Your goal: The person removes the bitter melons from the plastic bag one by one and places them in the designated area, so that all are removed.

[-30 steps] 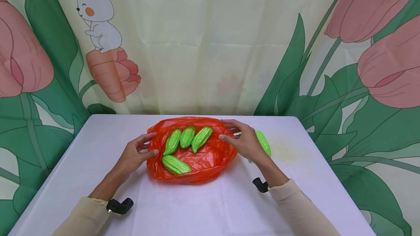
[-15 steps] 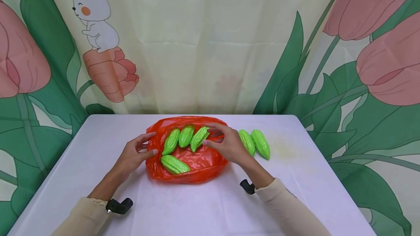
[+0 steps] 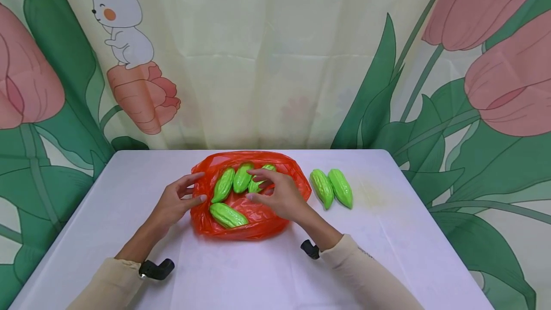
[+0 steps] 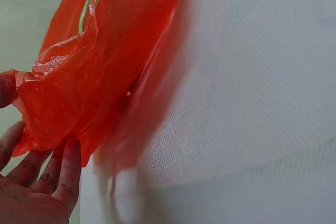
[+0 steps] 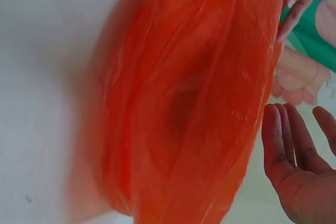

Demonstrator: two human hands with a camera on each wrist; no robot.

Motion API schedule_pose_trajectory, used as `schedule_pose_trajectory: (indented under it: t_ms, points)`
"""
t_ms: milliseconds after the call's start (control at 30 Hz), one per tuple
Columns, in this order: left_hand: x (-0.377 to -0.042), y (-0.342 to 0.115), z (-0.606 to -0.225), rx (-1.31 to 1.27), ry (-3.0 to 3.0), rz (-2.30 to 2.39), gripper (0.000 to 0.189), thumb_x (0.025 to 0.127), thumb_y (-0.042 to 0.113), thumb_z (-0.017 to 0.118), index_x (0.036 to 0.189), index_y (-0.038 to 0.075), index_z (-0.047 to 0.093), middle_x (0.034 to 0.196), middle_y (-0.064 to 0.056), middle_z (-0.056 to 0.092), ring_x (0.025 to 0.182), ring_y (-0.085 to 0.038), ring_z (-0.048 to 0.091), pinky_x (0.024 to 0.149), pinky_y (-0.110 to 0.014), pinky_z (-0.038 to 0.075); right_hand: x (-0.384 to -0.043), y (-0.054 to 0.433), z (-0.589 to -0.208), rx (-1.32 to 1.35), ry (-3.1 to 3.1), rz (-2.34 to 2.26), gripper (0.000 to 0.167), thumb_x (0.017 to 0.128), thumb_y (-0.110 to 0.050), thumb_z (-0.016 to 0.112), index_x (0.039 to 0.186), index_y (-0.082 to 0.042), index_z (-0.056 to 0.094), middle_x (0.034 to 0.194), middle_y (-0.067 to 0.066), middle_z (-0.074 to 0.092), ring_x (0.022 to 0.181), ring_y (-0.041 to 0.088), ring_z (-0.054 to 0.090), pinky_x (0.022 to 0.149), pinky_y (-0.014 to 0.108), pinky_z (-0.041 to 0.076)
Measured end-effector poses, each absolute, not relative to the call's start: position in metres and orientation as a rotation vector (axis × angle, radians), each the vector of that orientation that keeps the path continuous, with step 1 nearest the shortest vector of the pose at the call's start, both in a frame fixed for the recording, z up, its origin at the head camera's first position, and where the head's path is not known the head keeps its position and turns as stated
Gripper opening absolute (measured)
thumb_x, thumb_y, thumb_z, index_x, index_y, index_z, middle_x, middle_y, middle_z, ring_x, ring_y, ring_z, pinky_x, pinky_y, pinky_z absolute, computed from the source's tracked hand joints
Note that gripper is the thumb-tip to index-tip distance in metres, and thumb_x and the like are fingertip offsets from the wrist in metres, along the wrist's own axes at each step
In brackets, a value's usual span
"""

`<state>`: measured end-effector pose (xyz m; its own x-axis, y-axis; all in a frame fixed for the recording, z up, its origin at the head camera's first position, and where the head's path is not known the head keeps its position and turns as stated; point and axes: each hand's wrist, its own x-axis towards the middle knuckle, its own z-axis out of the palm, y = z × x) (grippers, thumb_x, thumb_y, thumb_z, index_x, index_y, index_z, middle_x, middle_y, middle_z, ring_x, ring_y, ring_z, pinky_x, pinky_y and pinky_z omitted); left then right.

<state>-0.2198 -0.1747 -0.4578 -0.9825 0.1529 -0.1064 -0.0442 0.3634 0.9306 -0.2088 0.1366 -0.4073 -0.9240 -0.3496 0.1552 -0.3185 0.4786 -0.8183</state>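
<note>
A red plastic bag point(image 3: 258, 209) lies with its mouth wide, several green bitter melons point(image 3: 228, 215) inside. My left hand point(image 3: 175, 200) holds the bag's left rim. In the left wrist view, the left fingers point(image 4: 68, 174) lie against the outside of the film, and the rim reaches the thumb. Over the bag's mouth is my right hand point(image 3: 277, 195), holding nothing, its thumb and fingers apart. It partly covers the rightmost melon in the bag point(image 3: 269, 168). The right wrist view has the bag's outer side, with the right hand point(image 5: 302, 171) beside its upper edge.
Two more bitter melons, one nearer the bag point(image 3: 322, 189) and one farther right point(image 3: 341, 189), lie side by side on the white table point(image 3: 241, 276). Behind the table hangs a curtain point(image 3: 275, 61) printed with tulips and a rabbit.
My right hand has moved left from the bag's right rim to over the melons inside it. The two melons on the table have come into full view. My left hand stays at the left rim.
</note>
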Motion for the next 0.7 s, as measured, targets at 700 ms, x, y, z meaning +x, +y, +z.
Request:
schedule_pose_trajectory:
  t_ms: [700]
  points:
    - [-0.221,-0.175,-0.458,0.107,2.435,1.673,0.072,0.099,0.026,0.077,0.163,0.023,0.044,0.166,-0.018,0.042,0.142,-0.04,0.049,0.094,-0.031,0.062,-0.202,0.095,-0.42,-0.669,2.539,-1.405,0.055,0.091,-0.023,0.086,0.143,-0.018,0.068,0.127,0.014,0.073,0.117,0.036,0.07,0.095,0.043,0.062]
